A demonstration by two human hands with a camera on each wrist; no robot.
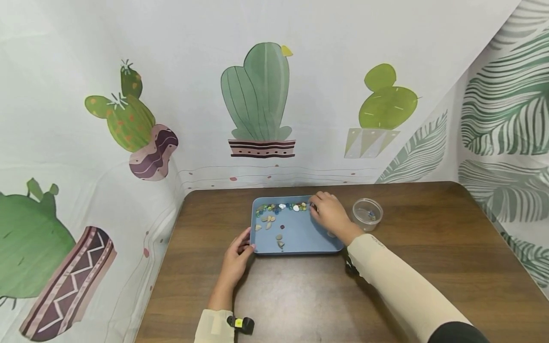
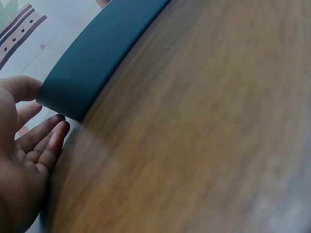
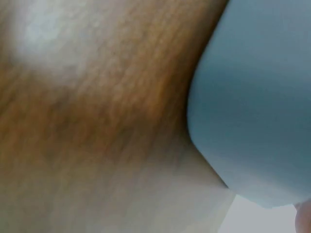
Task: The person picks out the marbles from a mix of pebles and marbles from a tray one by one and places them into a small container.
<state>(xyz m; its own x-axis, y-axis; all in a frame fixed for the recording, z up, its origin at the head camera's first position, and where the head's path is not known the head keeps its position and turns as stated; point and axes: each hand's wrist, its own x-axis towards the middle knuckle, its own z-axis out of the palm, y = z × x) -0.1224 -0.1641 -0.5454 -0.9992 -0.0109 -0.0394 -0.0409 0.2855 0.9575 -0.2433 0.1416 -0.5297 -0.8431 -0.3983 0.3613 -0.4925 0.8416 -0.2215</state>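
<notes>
Stones (image 1: 296, 208) along the top edge of the tray (image 1: 306, 238), below mid-frame, should line up best if the left hand (image 1: 234, 257), fingers loosely spread, steadies its lower-left side while the right hand (image 1: 332, 214), fingers' hold impossible to tell, works gently.

Tray (image 1: 306, 238) on table (image 1: 429, 276) (stones (image 1: 296, 208) inside); 1 tub (image 1: 361, 212) at right.
</notes>
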